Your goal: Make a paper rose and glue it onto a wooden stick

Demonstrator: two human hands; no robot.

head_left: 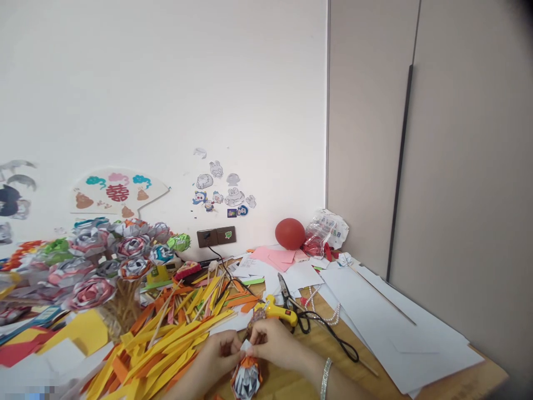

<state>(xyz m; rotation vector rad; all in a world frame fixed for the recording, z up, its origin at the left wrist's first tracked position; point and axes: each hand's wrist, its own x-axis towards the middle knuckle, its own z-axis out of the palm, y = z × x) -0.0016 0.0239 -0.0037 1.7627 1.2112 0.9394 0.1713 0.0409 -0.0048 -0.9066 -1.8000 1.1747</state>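
My left hand (219,350) and my right hand (277,345) meet low in the middle of the view. Both pinch a small folded paper flower (246,376) of grey, white and orange paper, with fingers closed on its top. A bracelet (325,378) circles my right wrist. Just behind my hands lies a yellow glue gun (280,312) with a black cord, and beside it a pair of black scissors (285,290). A heap of yellow and orange paper strips (175,333) spreads to the left of my hands.
A bunch of finished paper flowers on sticks (95,261) stands at the left. White paper sheets (387,322) cover the wooden table's (466,383) right side. A red balloon (290,233), a plastic bag (327,228) and pink paper (275,256) sit by the wall. A wall socket (216,236) is behind.
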